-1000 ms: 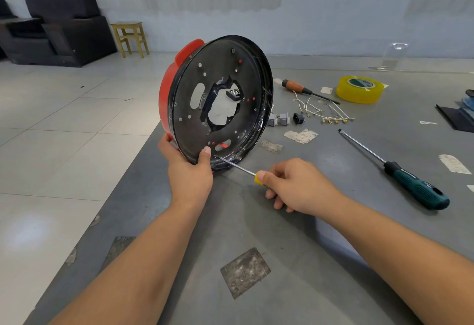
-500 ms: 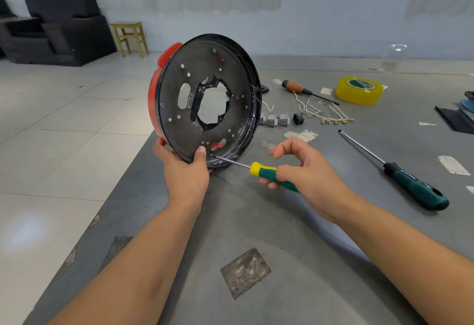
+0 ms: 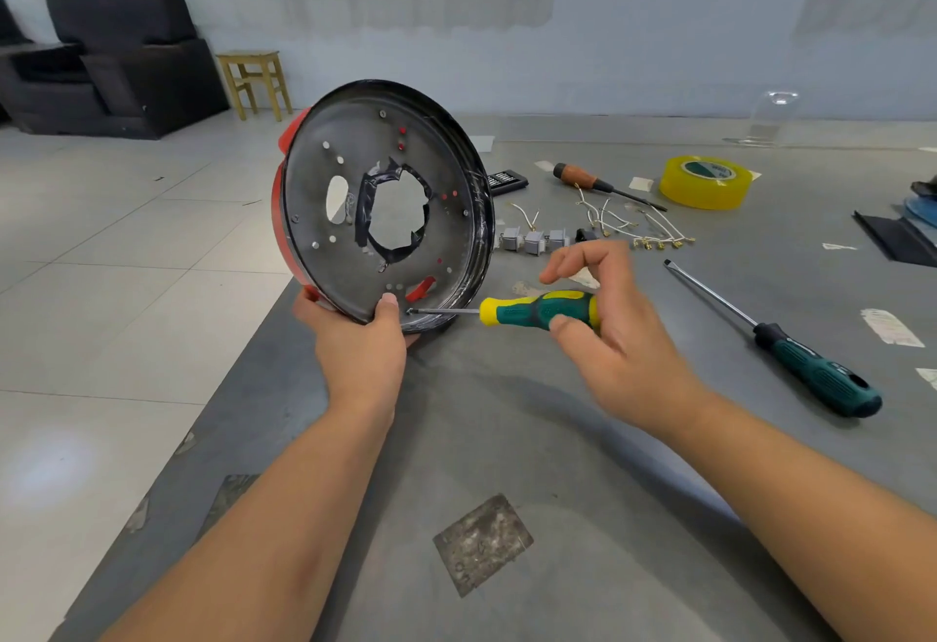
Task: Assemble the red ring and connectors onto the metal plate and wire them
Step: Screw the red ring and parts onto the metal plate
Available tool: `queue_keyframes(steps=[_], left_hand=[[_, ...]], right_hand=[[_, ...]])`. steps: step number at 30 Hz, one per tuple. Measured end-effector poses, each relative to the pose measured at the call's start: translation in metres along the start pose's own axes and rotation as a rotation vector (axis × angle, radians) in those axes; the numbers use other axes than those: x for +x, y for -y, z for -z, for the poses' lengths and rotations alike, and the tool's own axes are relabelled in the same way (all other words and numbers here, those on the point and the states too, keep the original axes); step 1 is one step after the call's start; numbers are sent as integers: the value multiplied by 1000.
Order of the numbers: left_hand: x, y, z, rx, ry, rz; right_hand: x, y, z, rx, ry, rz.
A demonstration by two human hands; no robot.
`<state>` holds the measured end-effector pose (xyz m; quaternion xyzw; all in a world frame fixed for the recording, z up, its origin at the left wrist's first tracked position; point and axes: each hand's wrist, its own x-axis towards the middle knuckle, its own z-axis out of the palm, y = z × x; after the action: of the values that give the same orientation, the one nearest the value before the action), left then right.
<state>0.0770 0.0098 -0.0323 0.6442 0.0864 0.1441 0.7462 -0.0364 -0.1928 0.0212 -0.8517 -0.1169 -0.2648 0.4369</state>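
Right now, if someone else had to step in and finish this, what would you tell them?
Left hand grips the bottom rim of the metal plate, stood on edge on the table, red ring behind it. Right hand pinches the small screwdriver, tip at a screw near the plate's lower edge. Left: connectors and wires lie loose on the table, not fitted.

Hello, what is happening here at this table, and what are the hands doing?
A person is screwing on an upright metal plate with a red ring behind it. The left hand grips its lower edge. The right hand holds a green-yellow screwdriver, tip at a screw near the bottom. The grey connectors and wires lie unattached on the table.
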Motion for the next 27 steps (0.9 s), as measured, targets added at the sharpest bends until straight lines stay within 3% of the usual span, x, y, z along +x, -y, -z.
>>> queue_keyframes(steps=[2,5,8,10,17,20,23,27], left_hand=[[0,-1,0,-11,4,0],[1,0,0,-22,11,-1],[1,1,0,-26,19,8],[1,2,0,-41,18,21],[0,1,0,-29,24,17],[0,1,-1,-19,24,14],[-2,1,0,7,35,-3],[-2,1,0,0,38,4]], right_hand=[[-2,1,4,32,64,57],[-2,-1,5,66,2,134],[1,0,2,-155,-109,65],[2,1,2,-283,-55,-31],[11,4,14,44,150,-18],[14,6,10,-59,24,76],[17,10,6,-275,-89,32],[23,6,11,-195,65,-60]])
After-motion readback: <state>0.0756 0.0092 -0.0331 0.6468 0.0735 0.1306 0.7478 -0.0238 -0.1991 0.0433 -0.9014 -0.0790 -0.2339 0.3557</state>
